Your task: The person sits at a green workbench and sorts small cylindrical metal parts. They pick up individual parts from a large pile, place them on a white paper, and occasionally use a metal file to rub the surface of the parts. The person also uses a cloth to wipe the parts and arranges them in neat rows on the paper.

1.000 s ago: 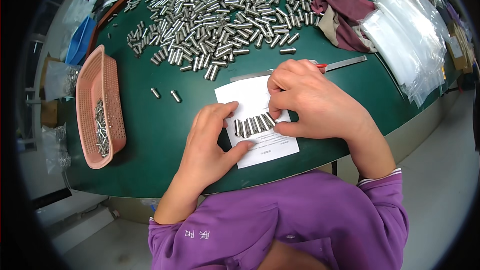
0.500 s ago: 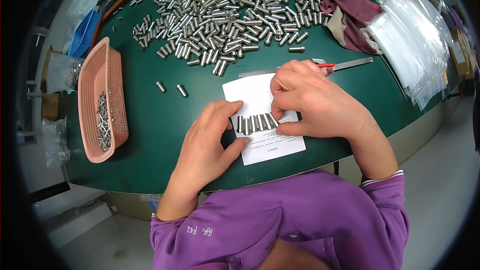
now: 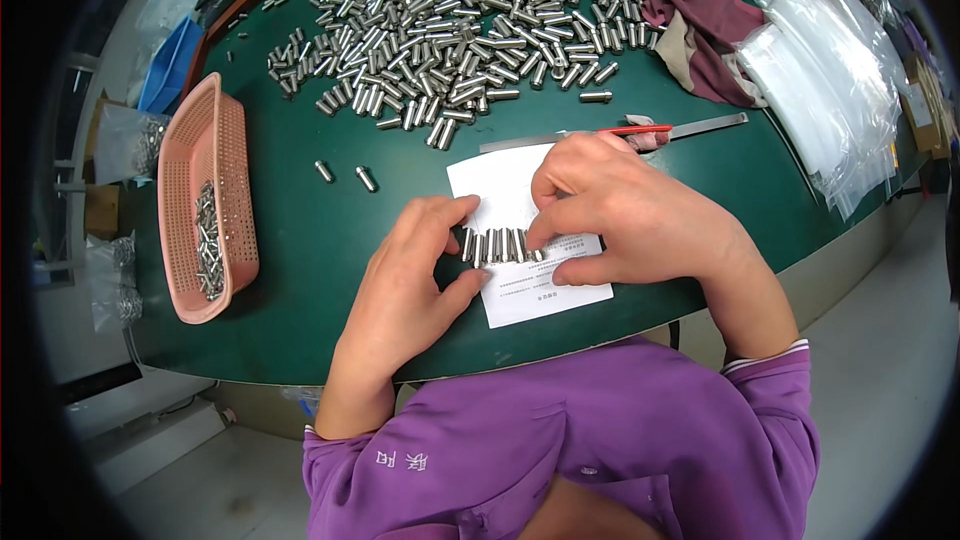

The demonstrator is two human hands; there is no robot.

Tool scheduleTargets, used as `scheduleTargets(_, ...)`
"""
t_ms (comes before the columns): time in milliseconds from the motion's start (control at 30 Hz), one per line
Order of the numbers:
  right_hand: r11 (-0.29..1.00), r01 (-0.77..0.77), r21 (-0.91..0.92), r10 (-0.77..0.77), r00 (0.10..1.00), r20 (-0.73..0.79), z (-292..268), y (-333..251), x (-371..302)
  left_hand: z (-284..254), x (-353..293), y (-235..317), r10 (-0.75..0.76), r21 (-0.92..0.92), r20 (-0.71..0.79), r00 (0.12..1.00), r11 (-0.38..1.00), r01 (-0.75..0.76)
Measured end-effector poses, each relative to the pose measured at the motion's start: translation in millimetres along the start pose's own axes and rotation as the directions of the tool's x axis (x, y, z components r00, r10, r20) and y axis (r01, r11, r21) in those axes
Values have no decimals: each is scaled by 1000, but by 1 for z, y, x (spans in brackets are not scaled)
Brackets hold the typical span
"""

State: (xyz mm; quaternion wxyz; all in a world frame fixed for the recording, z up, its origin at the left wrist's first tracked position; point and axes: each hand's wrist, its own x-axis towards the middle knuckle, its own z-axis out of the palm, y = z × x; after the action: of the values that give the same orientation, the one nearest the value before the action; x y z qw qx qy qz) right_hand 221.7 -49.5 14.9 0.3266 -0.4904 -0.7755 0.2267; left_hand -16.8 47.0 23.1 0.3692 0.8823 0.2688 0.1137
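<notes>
A short row of shiny metal pins (image 3: pixel 497 246) lies side by side on a white printed sheet (image 3: pixel 530 305) in front of me. My left hand (image 3: pixel 405 270) rests at the row's left end, its thumb and forefinger apart on either side of the end pins. At the right end, my right hand (image 3: pixel 625 208) touches the last pins with its forefinger. Its thumb is apart, lying on the paper; the other fingers are curled, and what is under them is hidden. Two loose pins, a nearer one (image 3: pixel 366 179) and a farther one (image 3: pixel 324 172), lie on the green table (image 3: pixel 300 270).
A large heap of similar pins (image 3: pixel 450 30) covers the far table. At left stands a pink basket (image 3: pixel 250 230) holding small metal parts. A red-handled tool (image 3: pixel 640 129) and a steel ruler (image 3: pixel 710 125) lie beyond my right hand, near a maroon cloth (image 3: pixel 715 50) and clear plastic bags (image 3: pixel 825 90).
The row of pins has shifted slightly left and sits straighter. My right forefinger has moved left against it, away from the thumb. My left hand has moved slightly left.
</notes>
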Motion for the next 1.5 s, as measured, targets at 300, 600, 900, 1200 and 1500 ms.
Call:
scheduleTargets(300,989,-100,-107,102,995,18,-10,1,-4,2,1,2,29,-10,-5,1000,1000,-29)
scheduleTargets(600,988,-97,-123,101,995,22,-11,1,-4,6,1,2,72,-22,-16,997,997,-73)
scheduleTargets(900,984,-122,-127,127,991,33,-12,2,-5,9,2,2,100,-32,-19,995,994,-100)
scheduleTargets(1200,982,-126,-142,132,991,34,-15,2,-6,10,2,2,115,-53,-16,993,992,-116)
scheduleTargets(1500,981,-123,-153,127,992,17,-17,2,-4,12,1,1,122,-93,-13,992,988,-123)
